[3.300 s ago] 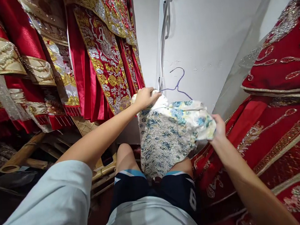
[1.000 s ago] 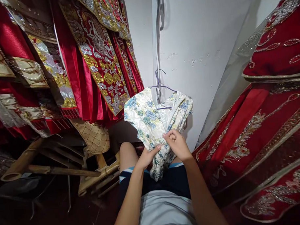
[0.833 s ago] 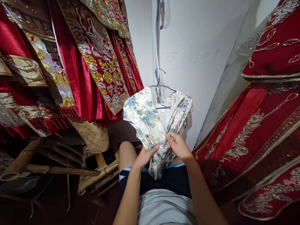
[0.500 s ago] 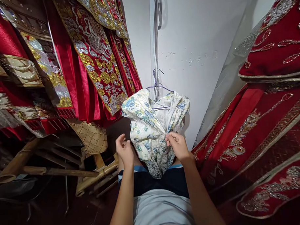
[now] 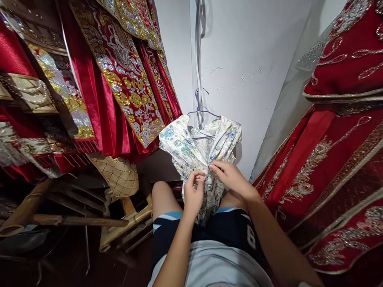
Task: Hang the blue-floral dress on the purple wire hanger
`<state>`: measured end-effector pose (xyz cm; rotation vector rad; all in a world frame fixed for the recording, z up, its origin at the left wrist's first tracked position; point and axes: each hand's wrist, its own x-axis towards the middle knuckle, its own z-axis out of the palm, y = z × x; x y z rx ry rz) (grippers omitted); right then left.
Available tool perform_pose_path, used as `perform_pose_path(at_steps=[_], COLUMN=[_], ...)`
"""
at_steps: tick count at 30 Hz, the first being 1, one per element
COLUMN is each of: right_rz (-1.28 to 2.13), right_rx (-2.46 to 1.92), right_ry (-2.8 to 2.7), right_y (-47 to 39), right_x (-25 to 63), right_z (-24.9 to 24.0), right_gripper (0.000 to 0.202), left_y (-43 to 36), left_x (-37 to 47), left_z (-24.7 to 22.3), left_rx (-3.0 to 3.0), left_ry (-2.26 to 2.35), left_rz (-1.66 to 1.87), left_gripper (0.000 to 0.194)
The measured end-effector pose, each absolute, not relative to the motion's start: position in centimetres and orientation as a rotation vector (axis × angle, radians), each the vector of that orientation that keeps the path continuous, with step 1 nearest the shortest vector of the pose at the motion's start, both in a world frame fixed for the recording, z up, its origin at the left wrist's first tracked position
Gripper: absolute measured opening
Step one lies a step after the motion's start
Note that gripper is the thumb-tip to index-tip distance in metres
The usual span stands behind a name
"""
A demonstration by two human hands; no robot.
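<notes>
A white dress with blue and green flowers (image 5: 187, 150) hangs in front of me on a thin purple hanger (image 5: 199, 112). Its V-shaped neckline falls open, with the pale inside of the back showing. At the lower end of the neckline my right hand (image 5: 232, 177) pinches the front edge of the fabric. My left hand (image 5: 195, 191) is closed on the other front edge, just left of the right hand. The fingertips of both hands almost meet. Whatever lies between the fingers, such as a button, is too small to make out. The dress's lower part hangs between my knees.
Red costumes with gold and silver embroidery (image 5: 126, 74) hang at the left. More red beaded garments (image 5: 330, 155) hang close by on the right. A bamboo chair (image 5: 77, 220) stands at lower left. Behind the dress is a white wall (image 5: 247, 45) with a metal pole (image 5: 198, 47).
My left hand has moved right, from beside the dress onto its front edge. The right hand keeps its pinch and has shifted slightly. The dress's left side is drawn inward.
</notes>
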<state>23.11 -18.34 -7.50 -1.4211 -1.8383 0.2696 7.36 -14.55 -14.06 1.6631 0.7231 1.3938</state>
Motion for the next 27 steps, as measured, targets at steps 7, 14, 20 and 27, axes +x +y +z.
perform_pose_path(at_steps=[7, 14, 20, 27], right_rz=[0.085, -0.449, -0.734, -0.447], right_rx=[-1.474, -1.644, -1.679, -1.522], right_ry=[-2.274, -2.327, -1.885, -1.668], right_y=[-19.1, -14.3, -8.8, -9.4], right_x=[23.5, 26.3, 28.3, 28.2], right_z=[-4.7, 1.3, 6.4, 5.4], right_gripper=[0.029, 0.034, 0.03, 0.028], left_y=[-15.2, -16.6, -16.9, -14.0], left_x=[7.9, 7.8, 7.5, 5.8], left_z=[-12.7, -12.2, -11.8, -10.3], left_rx=[1.831, 1.926, 2.06, 2.24], left_ry=[0.727, 0.768, 0.752, 0.658], left_rz=[1.374, 1.23, 1.009, 0.785], left_gripper=[0.015, 0.02, 0.019, 0.005])
